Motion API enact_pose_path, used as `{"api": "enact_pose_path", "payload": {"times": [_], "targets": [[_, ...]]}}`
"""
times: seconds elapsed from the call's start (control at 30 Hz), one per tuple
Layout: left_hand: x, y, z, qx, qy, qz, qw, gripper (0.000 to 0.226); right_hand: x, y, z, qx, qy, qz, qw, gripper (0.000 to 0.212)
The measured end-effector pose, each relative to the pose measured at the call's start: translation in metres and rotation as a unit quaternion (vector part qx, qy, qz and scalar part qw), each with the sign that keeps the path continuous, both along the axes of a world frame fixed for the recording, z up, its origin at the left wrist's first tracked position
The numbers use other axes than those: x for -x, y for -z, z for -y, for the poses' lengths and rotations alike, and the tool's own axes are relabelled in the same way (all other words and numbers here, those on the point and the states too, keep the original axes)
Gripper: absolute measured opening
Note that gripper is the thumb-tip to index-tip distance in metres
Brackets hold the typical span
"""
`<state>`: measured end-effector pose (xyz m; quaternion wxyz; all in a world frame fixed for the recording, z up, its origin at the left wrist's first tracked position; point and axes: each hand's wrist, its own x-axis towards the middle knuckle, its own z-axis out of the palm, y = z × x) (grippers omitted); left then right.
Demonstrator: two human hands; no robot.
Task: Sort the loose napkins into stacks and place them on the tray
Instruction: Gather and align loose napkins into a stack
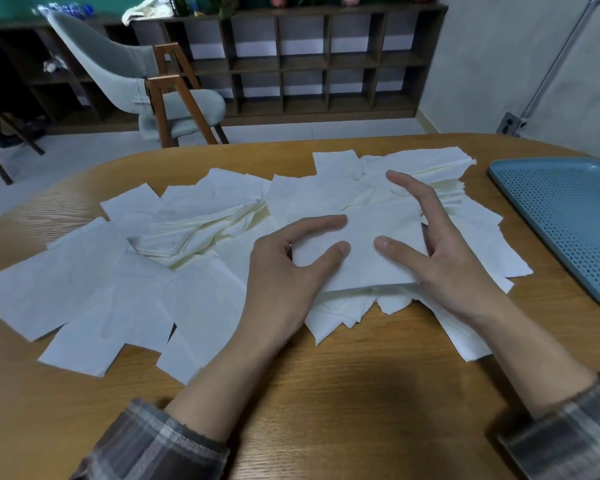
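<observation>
Several loose white napkins [125, 292] lie spread across the wooden table. In the middle sits a small squared stack of napkins [361, 251]. My left hand [291, 268] rests against the stack's left edge, thumb and forefinger lying on top. My right hand [444, 251] frames the right edge, fingers straight and spread, thumb on the top sheet. Neither hand curls round the stack. A blue perforated tray [565, 216] stands at the right with nothing on the part in view.
The table's [343, 393] rounded far edge runs behind the napkins. Beyond it stand a grey chair [146, 81] with wooden legs and a dark cubby shelf [326, 64] along the wall. A wall socket [510, 123] sits far right.
</observation>
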<state>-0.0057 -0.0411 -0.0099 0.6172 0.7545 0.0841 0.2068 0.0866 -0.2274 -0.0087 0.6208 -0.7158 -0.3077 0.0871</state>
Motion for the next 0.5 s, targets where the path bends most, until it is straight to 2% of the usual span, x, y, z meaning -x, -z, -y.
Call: {"api": "enact_pose_path", "payload": {"times": [0.07,0.13,0.17,0.23,0.3,0.37,0.5], "targets": [[-0.002,0.003,0.001,-0.039,-0.027,0.017,0.999,0.031,-0.001,0.001,0.000,-0.008,0.012,0.005,1.000,0.072],[-0.002,0.001,0.001,-0.059,-0.057,0.017,0.997,0.046,-0.003,0.000,0.002,-0.063,-0.004,-0.016,0.998,0.075],[-0.001,-0.001,0.001,-0.035,-0.055,0.005,0.998,0.054,-0.003,-0.001,0.004,-0.107,-0.022,-0.047,0.993,0.077],[0.000,-0.008,0.001,0.069,-0.010,-0.021,0.997,0.063,-0.003,-0.002,0.005,-0.160,-0.044,-0.098,0.981,0.078],[0.000,-0.010,0.000,0.133,0.030,-0.035,0.990,0.062,-0.006,-0.002,0.005,-0.123,-0.015,-0.062,0.990,0.075],[0.000,-0.008,0.000,0.111,0.026,-0.028,0.993,0.060,-0.007,-0.001,0.004,-0.062,0.012,-0.013,0.998,0.070],[-0.002,-0.002,-0.002,0.074,-0.007,-0.003,0.997,0.055,-0.005,-0.004,0.009,-0.088,-0.048,-0.068,0.993,0.059]]}}
